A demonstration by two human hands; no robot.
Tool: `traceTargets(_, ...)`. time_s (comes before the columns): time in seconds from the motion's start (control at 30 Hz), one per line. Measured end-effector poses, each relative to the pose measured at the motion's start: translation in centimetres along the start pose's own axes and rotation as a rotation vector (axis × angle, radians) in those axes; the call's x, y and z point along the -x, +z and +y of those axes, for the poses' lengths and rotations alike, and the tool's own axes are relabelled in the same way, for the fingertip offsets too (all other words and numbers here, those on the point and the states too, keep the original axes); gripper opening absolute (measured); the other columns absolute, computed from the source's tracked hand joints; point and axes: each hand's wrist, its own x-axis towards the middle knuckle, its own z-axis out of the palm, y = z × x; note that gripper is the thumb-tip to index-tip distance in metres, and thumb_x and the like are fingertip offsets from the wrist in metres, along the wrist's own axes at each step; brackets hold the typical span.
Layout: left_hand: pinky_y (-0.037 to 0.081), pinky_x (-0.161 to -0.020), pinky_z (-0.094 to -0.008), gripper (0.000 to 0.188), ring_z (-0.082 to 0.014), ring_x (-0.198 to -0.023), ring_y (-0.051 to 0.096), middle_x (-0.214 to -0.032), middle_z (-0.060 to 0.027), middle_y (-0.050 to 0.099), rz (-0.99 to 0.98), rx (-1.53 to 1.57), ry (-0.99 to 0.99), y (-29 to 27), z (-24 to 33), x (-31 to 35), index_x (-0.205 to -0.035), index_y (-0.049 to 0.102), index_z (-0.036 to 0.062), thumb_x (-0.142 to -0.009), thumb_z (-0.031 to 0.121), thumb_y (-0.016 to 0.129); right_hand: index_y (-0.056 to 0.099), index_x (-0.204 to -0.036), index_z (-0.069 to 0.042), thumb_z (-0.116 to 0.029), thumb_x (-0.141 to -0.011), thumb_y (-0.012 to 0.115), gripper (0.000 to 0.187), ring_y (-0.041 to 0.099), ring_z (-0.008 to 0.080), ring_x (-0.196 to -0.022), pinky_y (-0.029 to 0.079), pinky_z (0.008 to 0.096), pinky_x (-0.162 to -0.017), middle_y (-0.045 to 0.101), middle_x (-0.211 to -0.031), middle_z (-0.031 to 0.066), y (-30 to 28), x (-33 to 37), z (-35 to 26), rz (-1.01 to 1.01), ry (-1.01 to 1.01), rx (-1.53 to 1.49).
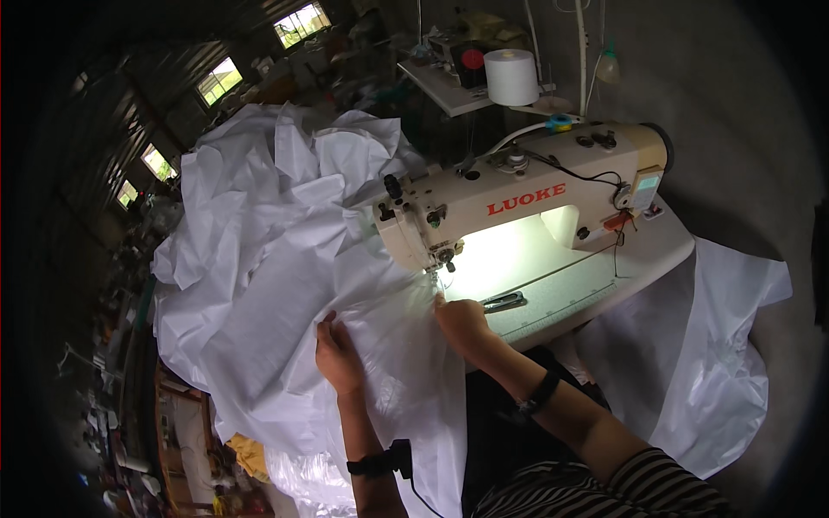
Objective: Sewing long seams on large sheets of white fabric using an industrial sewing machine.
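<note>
A large white sheet [259,285], thin and crumpled, is heaped on the left and runs under the needle end of a white sewing machine [527,186]. With curled fingers, my left hand [338,358] grips a fold of the sheet a little left of the needle. My right hand [464,326] is closed on the sheet's edge just below the presser foot [434,278]; its fingertips are partly hidden. Small metal thread snips [504,301] lie on the lit machine bed, close to the right hand and not touched by it.
A big cone of white thread [511,78] stands behind the machine, near a further table [445,91]. More white sheeting [682,363] hangs at the right of the machine table. At the lower left are a wooden frame [168,440] and a yellow cloth [248,455].
</note>
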Motion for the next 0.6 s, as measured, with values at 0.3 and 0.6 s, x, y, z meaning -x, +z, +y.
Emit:
traceTargets(0.3,0.042,-0.101,-0.0548,0.077,-0.0415,-0.120,0.052,-0.138,-0.0238,0.047,-0.221,-0.064,0.379,-2.2,5.3,16.0,-0.138,0.039,0.0065,-0.073,0.012,0.080,0.064,-0.117,-0.007,-0.013,-0.085,0.063,0.032,0.067,0.0215,-0.070,0.053,0.0338,-0.061,0.067,-0.080,0.0050,-0.3,3.9,4.7,0.319,-0.054,-0.235)
traceTargets(0.6,0.047,-0.091,-0.0484,0.031,-0.0352,-0.121,0.057,-0.134,-0.0119,0.059,-0.198,-0.245,0.160,-2.4,0.2,23.0,-0.107,0.066,0.0071,-0.078,0.018,0.072,0.070,-0.096,-0.008,-0.018,-0.087,0.067,0.013,0.065,0.0304,-0.076,0.054,0.0407,-0.071,0.065,-0.085,0.0119,-2.2,13.2,8.3,0.036,-0.290,-0.699)
